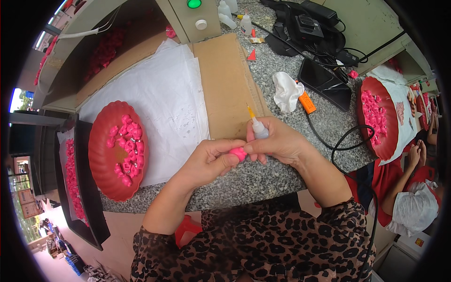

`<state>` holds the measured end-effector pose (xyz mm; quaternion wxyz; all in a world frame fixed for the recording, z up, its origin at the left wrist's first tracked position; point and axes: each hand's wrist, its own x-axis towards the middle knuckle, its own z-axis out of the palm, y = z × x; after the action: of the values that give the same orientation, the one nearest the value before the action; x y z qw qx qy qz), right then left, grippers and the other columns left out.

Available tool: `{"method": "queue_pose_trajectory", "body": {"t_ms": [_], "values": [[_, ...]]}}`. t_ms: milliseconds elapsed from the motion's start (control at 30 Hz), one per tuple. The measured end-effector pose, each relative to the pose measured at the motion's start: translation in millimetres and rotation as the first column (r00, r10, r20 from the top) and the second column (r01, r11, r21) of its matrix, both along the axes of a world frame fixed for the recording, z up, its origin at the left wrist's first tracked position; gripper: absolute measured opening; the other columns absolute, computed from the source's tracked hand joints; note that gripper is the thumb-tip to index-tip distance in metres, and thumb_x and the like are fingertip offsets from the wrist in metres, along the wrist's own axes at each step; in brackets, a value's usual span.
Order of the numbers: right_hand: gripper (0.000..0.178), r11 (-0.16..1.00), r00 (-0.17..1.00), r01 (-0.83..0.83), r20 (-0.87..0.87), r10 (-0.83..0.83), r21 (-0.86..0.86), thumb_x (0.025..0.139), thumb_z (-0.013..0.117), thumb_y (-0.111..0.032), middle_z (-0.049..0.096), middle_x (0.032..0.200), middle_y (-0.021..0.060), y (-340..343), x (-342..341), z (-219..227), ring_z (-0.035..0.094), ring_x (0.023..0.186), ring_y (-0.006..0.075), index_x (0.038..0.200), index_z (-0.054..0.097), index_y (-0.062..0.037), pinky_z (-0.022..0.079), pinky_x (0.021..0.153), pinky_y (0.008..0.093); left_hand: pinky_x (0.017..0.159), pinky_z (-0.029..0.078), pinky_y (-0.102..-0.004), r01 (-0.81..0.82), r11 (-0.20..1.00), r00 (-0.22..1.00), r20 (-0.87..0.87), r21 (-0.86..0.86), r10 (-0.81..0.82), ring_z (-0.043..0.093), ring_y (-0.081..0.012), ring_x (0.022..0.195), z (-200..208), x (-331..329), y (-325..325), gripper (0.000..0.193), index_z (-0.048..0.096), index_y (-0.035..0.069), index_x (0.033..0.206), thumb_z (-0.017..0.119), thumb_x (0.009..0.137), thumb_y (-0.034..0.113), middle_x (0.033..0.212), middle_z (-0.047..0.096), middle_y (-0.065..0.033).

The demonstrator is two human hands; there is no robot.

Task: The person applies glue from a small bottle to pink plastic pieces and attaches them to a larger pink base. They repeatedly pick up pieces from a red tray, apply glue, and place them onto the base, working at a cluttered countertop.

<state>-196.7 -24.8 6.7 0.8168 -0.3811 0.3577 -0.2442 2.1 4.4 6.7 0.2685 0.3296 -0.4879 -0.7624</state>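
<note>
Over the front edge of the granite worktop (277,176), my two hands meet. My left hand (204,162) pinches a small, rounded bright pink piece (239,153) between thumb and fingers. The thumb and fingertips of my right hand (284,141) touch the same piece from the other side. Tucked in that right hand is a small clear squeeze bottle (260,130) with an amber needle tip (251,112) pointing up and away. My fingers cover much of the pink piece, so its details are hidden.
A red scalloped tray (98,155) of pink pieces stands left, by white paper (174,103) and cardboard (223,84). Right lie a crumpled tissue (285,91), an orange box-shaped object (307,102), a black cable (336,150) and a second red tray (366,120). Another person's hands (418,155) show far right.
</note>
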Motion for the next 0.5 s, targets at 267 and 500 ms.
{"method": "queue_pose_trajectory", "body": {"t_ms": [267,500], "values": [[0.017,1.000,1.000,0.005,-0.005,-0.005,0.005,0.071,0.067,-0.007,0.055,0.061,0.0077,0.2,0.3,-1.2,0.048,0.045,0.0100,0.073,0.051,-0.0021,0.038,0.041,0.0200,0.049,0.036,-0.0165,0.001,1.000,1.000,0.025,-0.001,-0.001,0.044,-0.0042,0.061,-1.7,0.8,0.2,0.028,0.054,0.003,0.113,0.052,0.086,0.010,0.083,0.057,-0.0001],[0.017,1.000,1.000,-0.001,-0.015,0.001,-0.011,0.071,0.067,-0.008,0.055,0.060,0.0070,0.2,0.4,-0.1,0.048,0.044,0.0094,0.072,0.051,-0.0026,0.037,0.041,0.0193,0.051,0.036,-0.0163,0.004,1.000,1.000,0.010,0.002,-0.004,0.045,-0.0043,0.063,0.3,-0.1,0.3,0.028,0.054,0.003,0.113,0.051,0.086,0.010,0.085,0.056,0.0004]]}}
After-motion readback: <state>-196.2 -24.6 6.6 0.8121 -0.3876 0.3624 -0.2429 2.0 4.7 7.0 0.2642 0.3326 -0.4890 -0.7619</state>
